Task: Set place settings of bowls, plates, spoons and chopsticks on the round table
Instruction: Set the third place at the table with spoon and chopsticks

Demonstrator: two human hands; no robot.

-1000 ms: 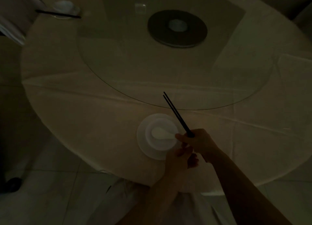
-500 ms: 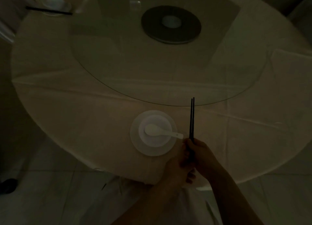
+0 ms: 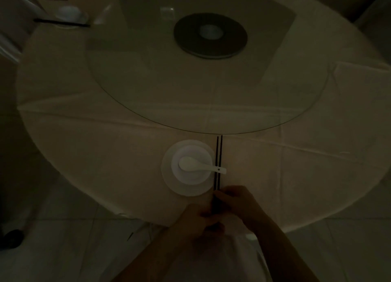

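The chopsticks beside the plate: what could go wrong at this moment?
The spoon handle sticks out past the bowl across the chopsticks; nudging them could tip the spoon out. Both hands, left and right, work at the table edge, so a slip may drop the chopsticks.

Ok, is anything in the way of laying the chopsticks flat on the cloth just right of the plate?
Partly. The spoon in the bowl sticks its handle out past the plate, over the chopsticks. Both hands, left hand and right hand, hold their near ends. Otherwise the tablecloth there is bare.
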